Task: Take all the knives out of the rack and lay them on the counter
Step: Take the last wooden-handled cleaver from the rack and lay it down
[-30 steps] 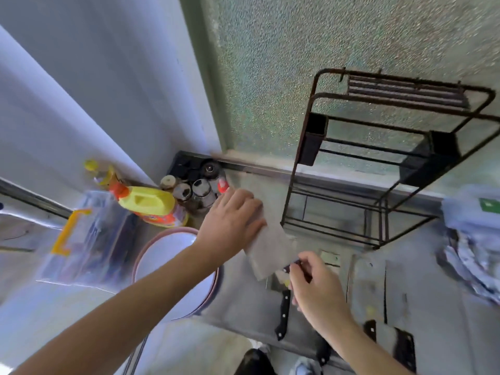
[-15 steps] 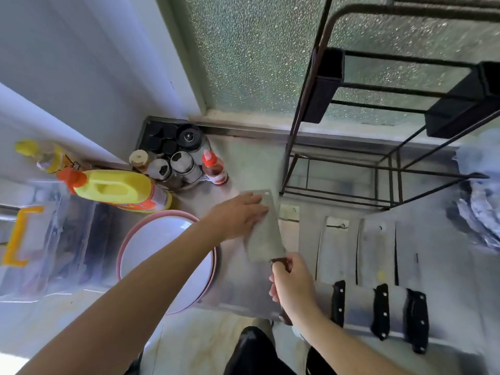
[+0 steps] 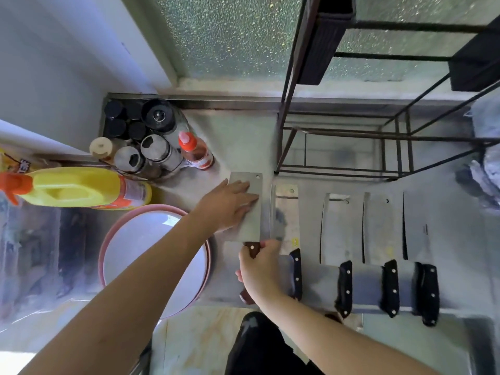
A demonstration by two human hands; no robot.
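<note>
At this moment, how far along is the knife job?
Nearly finished. Done: four black-handled cleavers lie side by side on the counter, and the visible part of the rack holds no knives. In hand: the right hand grips the brown-handled cleaver; the left hand presses its blade flat. Left: letting go.

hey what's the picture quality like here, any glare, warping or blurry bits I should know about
Head view: wide-angle warping bows the rack and window frame; daylight through the frosted window lights the scene from behind; the steel counter shows soft reflections, and the cleaver blades nearly blend into it; the clear bag at far left and the cloth at the right edge are smeared.
</note>
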